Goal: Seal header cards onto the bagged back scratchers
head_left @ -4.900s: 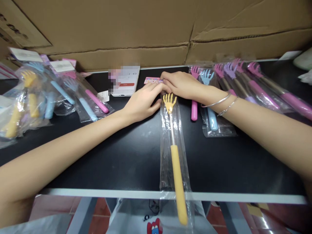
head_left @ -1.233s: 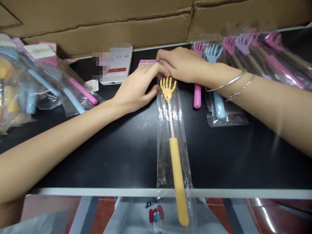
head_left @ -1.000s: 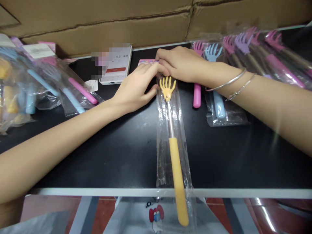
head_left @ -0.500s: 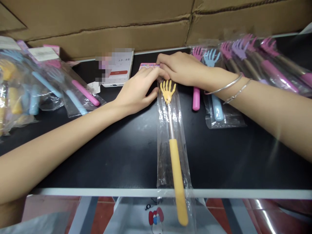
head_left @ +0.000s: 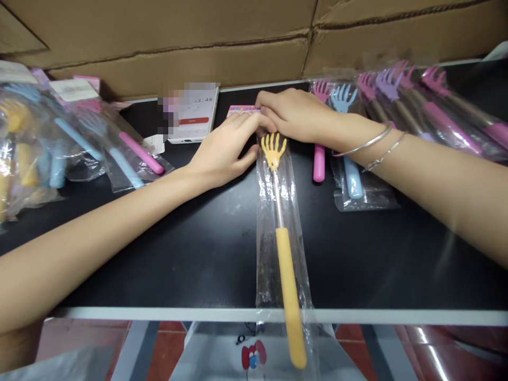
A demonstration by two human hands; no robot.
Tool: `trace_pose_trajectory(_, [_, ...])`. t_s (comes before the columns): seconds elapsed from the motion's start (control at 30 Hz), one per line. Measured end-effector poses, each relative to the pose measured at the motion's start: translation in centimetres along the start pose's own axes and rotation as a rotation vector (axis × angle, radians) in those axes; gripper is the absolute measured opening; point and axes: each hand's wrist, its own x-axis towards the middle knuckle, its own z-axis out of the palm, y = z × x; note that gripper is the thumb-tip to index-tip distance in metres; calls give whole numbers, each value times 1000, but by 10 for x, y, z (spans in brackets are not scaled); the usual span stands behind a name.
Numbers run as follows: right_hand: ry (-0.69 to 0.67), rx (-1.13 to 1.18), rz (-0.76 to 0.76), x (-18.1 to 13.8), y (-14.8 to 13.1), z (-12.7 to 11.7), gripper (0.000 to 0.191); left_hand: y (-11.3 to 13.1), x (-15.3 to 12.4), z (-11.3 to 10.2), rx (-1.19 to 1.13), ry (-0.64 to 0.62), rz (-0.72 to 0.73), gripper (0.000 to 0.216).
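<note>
A yellow hand-shaped back scratcher (head_left: 282, 248) lies in a clear plastic sleeve (head_left: 265, 259) across the black table (head_left: 198, 248), its handle hanging past the near edge. My left hand (head_left: 224, 151) and my right hand (head_left: 296, 114) meet at the sleeve's far end. Their fingers are closed together, pinching the sleeve's top and a pink header card (head_left: 241, 109). Two thin bangles circle my right wrist.
A phone (head_left: 193, 114) lies at the back. Bagged scratchers in blue, pink and yellow are piled at the left (head_left: 59, 143). Pink, blue and purple ones lie at the right (head_left: 397, 100). Cardboard boxes (head_left: 238, 37) wall the back. A bag (head_left: 254, 354) hangs below the table's edge.
Both hands have stayed pinched at the top of the sleeve. Only the camera view has shifted slightly.
</note>
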Motion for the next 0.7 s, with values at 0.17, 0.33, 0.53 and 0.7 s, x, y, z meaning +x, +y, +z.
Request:
trace_pose_trajectory(0.17, [9, -48, -3, 1, 0, 1, 41, 1, 0, -1, -4, -11, -8, 44])
trace_pose_trajectory(0.33, [-3, -71, -13, 1, -2, 0, 40, 1, 0, -1, -5, -18, -16, 43])
trace_pose_trajectory(0.53, [13, -68, -17, 0, -2, -1, 41, 1, 1, -1, -24, -7, -3, 43])
trace_pose_trajectory(0.7, [32, -45, -21, -2, -3, -1, 41, 0, 1, 0, -47, 12, 11, 36])
